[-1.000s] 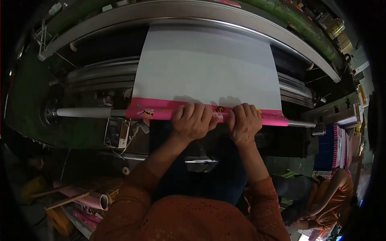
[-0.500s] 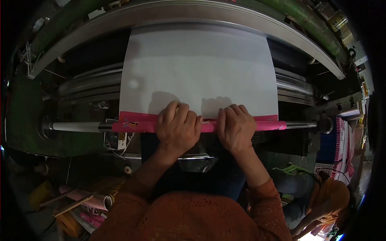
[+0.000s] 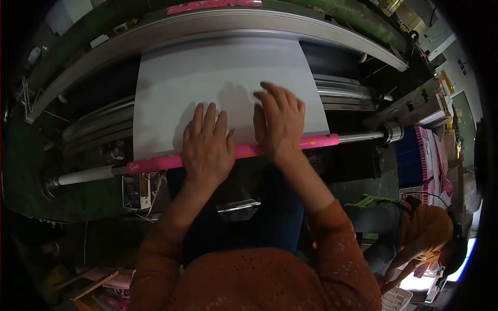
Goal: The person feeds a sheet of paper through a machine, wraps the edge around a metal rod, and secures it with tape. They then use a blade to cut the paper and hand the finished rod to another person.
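Observation:
A wide white sheet (image 3: 176, 88) comes out from under a metal bar and runs toward me onto a roll with a pink printed face (image 3: 155, 164). My left hand (image 3: 207, 150) lies over the roll, fingers stretched flat toward the sheet. Farther right, my right hand (image 3: 280, 122) is lifted over the sheet with its fingers apart and slightly bent, holding nothing. Its wrist overlaps the roll in this view, and its shadow falls on the white surface. The roll sits on a metal shaft (image 3: 360, 137) that shows at both ends.
Across the far side runs a long metal bar (image 3: 223, 23), with a green roller (image 3: 347, 18) behind it. Metal rollers (image 3: 345, 93) lie beneath the sheet. At lower right a person (image 3: 423, 228) bends over beside stacked pink and blue material (image 3: 415, 155). Pink tubes (image 3: 116, 280) lie at lower left.
Both hands have uncurled from their grip round the pink roll. My right hand has risen and moved forward over the sheet. The whole view has tilted and shifted.

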Demonstrator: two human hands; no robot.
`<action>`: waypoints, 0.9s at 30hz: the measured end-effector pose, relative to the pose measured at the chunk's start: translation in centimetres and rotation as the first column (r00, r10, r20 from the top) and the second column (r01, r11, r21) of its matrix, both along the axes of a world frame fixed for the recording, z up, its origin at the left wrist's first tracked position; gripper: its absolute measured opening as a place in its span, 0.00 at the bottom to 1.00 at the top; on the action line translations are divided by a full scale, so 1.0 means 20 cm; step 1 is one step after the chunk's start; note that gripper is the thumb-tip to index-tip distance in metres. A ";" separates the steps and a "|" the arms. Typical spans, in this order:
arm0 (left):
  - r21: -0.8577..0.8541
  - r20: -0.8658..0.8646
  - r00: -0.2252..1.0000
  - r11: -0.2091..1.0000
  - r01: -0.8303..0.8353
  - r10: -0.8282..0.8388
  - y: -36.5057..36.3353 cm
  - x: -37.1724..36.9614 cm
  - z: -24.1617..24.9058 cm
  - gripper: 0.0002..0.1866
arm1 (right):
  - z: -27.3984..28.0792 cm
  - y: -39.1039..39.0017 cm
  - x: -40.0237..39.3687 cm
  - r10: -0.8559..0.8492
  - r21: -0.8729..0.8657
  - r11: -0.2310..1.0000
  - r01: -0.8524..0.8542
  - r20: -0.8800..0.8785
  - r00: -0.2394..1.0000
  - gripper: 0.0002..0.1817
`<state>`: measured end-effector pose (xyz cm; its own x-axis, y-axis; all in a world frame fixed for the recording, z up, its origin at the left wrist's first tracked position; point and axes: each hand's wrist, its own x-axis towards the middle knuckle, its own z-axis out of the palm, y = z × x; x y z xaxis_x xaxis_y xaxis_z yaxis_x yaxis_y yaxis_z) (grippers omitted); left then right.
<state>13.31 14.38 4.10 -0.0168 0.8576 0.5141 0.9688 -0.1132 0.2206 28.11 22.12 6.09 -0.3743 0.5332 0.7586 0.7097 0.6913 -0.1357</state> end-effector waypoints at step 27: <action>-0.228 0.099 0.992 0.968 0.101 -0.080 -0.55 -0.17 -0.85 0.19 | 0.33 0.29 -0.01 -0.084 -0.064 0.996 0.064 -0.399 0.913 0.07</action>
<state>9.89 3.33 -12.93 0.0303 0.9532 0.3009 0.9322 -0.1356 0.3357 27.88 27.93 12.72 -0.0024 0.5872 0.8094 0.6380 0.6241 -0.4509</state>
